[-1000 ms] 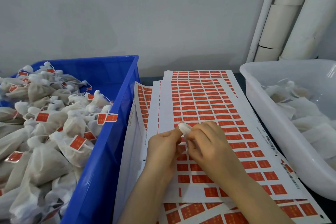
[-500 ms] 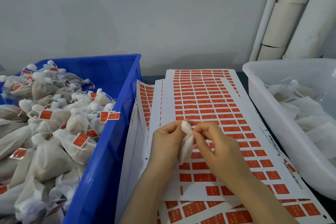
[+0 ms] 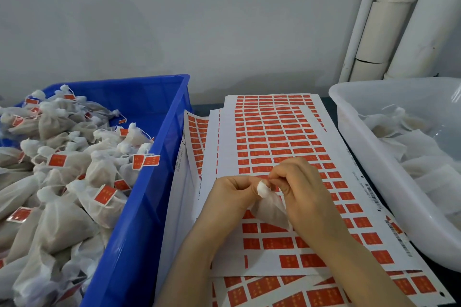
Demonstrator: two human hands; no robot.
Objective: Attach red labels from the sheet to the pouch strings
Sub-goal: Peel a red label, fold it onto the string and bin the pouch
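Observation:
A small white mesh pouch [image 3: 270, 207] hangs between my two hands above the sheet of red labels [image 3: 272, 137]. My left hand [image 3: 229, 197] pinches the pouch's gathered top from the left. My right hand [image 3: 301, 189] pinches at the neck from the right, fingers curled tight; the string is too thin to make out. The sheet lies flat on the table, on top of other label sheets, with several gaps where labels are gone.
A blue crate [image 3: 149, 182] at the left is heaped with pouches bearing red labels. A white tub [image 3: 369, 157] at the right holds pouches without labels. White pipes [image 3: 399, 20] stand against the grey wall at the back right.
The pouch has dropped out from between my hands and now hangs lower and to the right. My hands have shifted slightly right, still pinching its top.

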